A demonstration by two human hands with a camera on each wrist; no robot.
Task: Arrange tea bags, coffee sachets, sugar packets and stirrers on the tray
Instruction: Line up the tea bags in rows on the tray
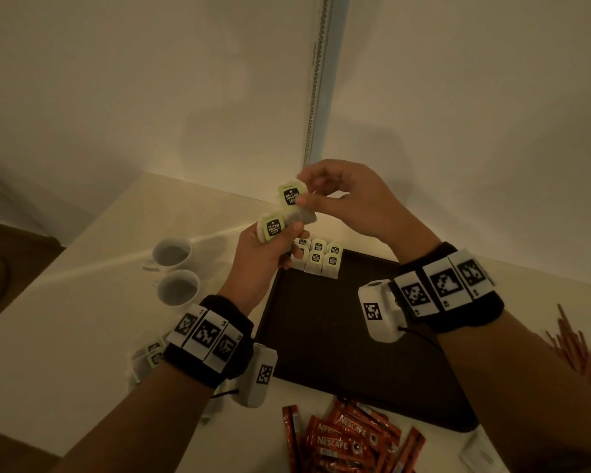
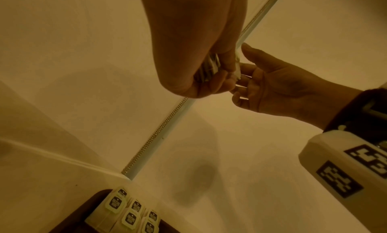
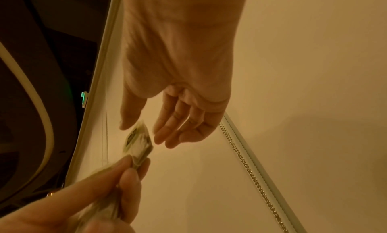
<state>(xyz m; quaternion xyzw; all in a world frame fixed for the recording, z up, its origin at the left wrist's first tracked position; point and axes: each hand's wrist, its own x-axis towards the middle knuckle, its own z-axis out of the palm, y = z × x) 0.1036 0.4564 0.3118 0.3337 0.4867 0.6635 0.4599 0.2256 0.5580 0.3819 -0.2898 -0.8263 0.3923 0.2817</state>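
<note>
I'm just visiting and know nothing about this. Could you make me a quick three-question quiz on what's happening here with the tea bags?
1. True or false: the coffee sachets already lie on the tray.
2. Where on the tray do the placed tea bags sit: A near edge, B far corner, C middle?
3. Fill in: both the left hand and the right hand hold ____.

Key: 1 false, they lie on the table in front of it; 2 B; 3 tea bags.

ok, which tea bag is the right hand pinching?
The upper tea bag, its tag pinched by the right hand. The lower one sits in the left hand; the rest lie in rows at the tray's far corner.
</note>
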